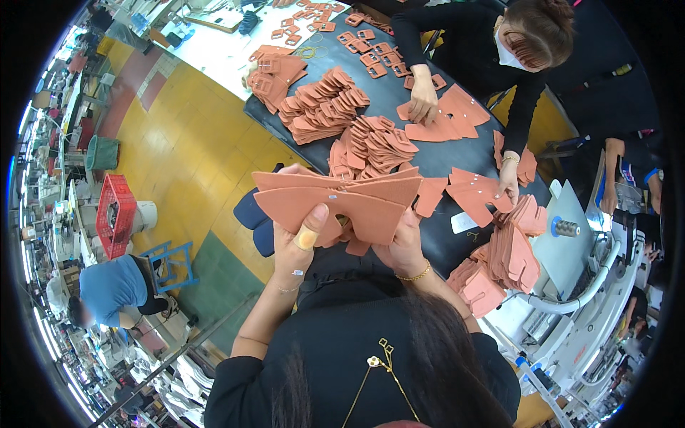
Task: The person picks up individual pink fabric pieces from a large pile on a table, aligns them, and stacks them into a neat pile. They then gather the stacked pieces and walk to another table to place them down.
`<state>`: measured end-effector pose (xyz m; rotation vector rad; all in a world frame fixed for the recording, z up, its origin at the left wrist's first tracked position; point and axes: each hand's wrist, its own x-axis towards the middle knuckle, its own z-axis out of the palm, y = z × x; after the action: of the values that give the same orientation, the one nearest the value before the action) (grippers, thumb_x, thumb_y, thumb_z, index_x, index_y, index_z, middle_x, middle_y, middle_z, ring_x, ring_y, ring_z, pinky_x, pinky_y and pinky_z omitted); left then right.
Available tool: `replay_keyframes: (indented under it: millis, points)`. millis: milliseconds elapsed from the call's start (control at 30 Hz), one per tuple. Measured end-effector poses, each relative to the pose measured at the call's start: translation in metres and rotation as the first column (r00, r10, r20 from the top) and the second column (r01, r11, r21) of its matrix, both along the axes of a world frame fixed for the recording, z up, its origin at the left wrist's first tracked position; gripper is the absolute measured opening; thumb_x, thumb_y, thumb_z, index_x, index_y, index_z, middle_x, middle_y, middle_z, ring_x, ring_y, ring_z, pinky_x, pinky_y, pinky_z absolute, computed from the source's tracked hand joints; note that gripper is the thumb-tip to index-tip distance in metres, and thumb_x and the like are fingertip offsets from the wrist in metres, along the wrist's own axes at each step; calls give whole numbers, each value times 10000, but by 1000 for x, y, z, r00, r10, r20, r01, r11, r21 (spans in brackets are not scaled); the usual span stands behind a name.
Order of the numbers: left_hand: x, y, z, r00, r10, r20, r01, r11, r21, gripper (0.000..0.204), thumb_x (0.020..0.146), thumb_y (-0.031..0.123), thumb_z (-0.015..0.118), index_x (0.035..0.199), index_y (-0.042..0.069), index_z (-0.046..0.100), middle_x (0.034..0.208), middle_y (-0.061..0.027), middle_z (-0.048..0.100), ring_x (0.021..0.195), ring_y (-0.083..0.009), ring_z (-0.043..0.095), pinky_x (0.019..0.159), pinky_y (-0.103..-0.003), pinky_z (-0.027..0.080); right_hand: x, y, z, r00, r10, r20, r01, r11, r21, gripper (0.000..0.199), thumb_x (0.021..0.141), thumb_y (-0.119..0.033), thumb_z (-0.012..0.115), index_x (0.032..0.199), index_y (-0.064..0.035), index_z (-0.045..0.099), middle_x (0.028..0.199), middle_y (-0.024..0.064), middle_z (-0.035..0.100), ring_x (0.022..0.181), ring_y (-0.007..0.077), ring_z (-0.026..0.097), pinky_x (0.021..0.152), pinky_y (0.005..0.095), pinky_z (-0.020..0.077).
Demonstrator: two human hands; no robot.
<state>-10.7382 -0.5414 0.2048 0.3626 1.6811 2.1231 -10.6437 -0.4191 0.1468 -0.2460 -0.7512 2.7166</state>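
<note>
A small stack of terracotta leather-like cut pieces [374,209] is held up in front of my chest, wide and flared, with a notch at its lower middle. My left hand [294,250] grips the left part, its thumb with a tan bandage pressed on the front face. At the right part, my right hand [404,250] is closed on the lower edge; its fingers behind are mostly hidden. Just beyond, on the black table [446,167], lie heaps of similar pieces [374,146]. A co-worker's hand [424,101] rests on spread pieces, and their other hand [508,182] touches another set.
Another pile of pieces [510,253] sits at the table's right, by a thread spool [566,227] and a machine. Small buckle-shaped pieces [376,55] lie at the far side. Left of me are a yellow floor [178,143], a red crate [115,214] and a seated person [113,291].
</note>
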Motion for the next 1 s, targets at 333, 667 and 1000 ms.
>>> replay_keyframes:
  millis: [333,667,1000]
  points:
    - [-19,-4,-16,965,-75,251,91,994,-53,391,924,158,622,1254,-1,484,1172,-75,577,1047,-141,572,904,-289,472,-4,10,14,993,-10,114,31,982,-185,425,1014,-221,457,1385,-61,323,1270,96,521,1112,197,574,910,378,510]
    - [-43,-18,-23,915,-98,392,60,992,107,735,874,339,638,1458,91,267,1299,-89,474,1138,-201,538,945,-352,462,-4,26,12,973,-85,217,18,955,295,411,945,-159,609,1289,-15,436,1208,89,566,1057,146,581,921,310,484]
    - [-71,3,7,511,-847,-150,455,414,-788,529,775,304,776,1164,-8,598,1232,-136,570,1146,-223,532,926,-361,432,-15,55,31,956,121,266,-259,772,580,386,935,-180,629,1237,21,498,1120,53,600,1014,88,551,875,259,465]
